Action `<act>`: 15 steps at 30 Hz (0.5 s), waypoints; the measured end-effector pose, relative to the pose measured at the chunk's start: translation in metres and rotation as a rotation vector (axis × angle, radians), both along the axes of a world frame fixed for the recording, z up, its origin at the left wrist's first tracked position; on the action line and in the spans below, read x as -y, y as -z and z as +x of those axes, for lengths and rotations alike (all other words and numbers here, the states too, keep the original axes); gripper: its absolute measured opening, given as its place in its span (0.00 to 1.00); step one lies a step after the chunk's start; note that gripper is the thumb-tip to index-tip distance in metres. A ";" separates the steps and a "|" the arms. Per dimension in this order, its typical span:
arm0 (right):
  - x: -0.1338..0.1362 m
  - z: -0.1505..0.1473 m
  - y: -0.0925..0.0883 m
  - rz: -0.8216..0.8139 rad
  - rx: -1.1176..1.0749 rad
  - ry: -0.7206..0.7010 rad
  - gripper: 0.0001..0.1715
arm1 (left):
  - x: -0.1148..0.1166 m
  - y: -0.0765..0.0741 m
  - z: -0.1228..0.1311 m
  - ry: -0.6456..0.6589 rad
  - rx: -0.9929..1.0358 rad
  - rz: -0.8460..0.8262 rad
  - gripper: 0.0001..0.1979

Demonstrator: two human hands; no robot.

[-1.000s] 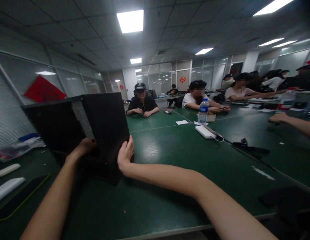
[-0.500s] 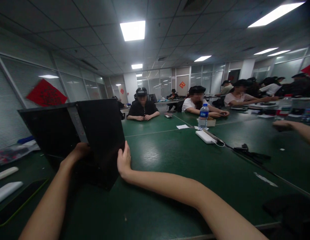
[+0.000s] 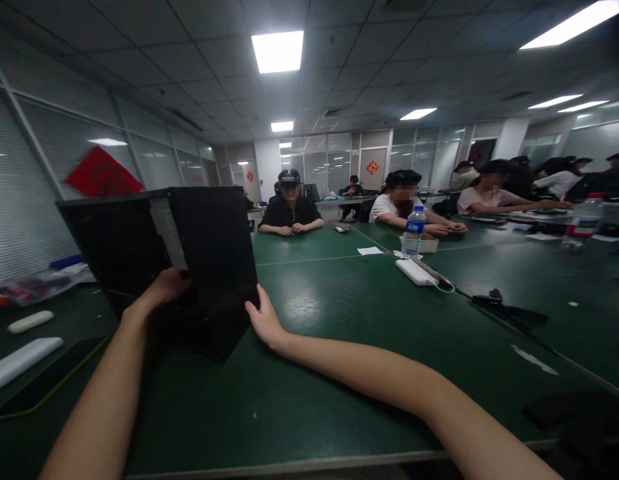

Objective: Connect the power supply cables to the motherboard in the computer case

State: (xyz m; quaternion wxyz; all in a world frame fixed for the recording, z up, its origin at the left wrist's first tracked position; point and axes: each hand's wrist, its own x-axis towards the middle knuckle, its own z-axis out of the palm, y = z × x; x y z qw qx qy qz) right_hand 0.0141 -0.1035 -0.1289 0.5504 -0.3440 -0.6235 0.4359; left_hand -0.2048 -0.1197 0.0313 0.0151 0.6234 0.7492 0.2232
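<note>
A large black box-like case (image 3: 216, 260) with a grey metal strip stands tilted on the green table (image 3: 309, 393), left of centre. My left hand (image 3: 170, 287) reaches into its near side below the strip; the fingertips are hidden in the dark. My right hand (image 3: 265, 319) lies against the case's right side, the thumb apart from the other fingers, which are partly hidden behind the edge.
At left lie a white bar (image 3: 22, 363), a white oval object (image 3: 30, 322), a green-edged black tablet (image 3: 52, 377) and plastic bags. A bottle (image 3: 413, 232), white power bank (image 3: 416, 272) and black cables (image 3: 509, 310) are right. People sit across the table.
The view has shifted slightly left, and the case shows turned a little, its right face appearing wider. Both hands stay at it. Another person's forearm at the far right has left the view.
</note>
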 end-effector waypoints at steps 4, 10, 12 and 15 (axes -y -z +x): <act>-0.004 0.004 0.004 0.014 -0.001 0.002 0.40 | 0.000 -0.002 -0.009 -0.057 0.045 0.040 0.12; -0.012 0.005 0.000 -0.086 -0.032 0.044 0.35 | 0.010 0.019 -0.065 -0.197 -0.004 0.234 0.24; -0.015 0.006 -0.001 -0.102 -0.031 0.028 0.32 | 0.016 0.030 -0.087 -0.139 -0.057 0.204 0.24; -0.017 0.007 0.000 -0.091 -0.039 0.023 0.28 | 0.021 0.038 -0.109 -0.082 -0.129 0.242 0.23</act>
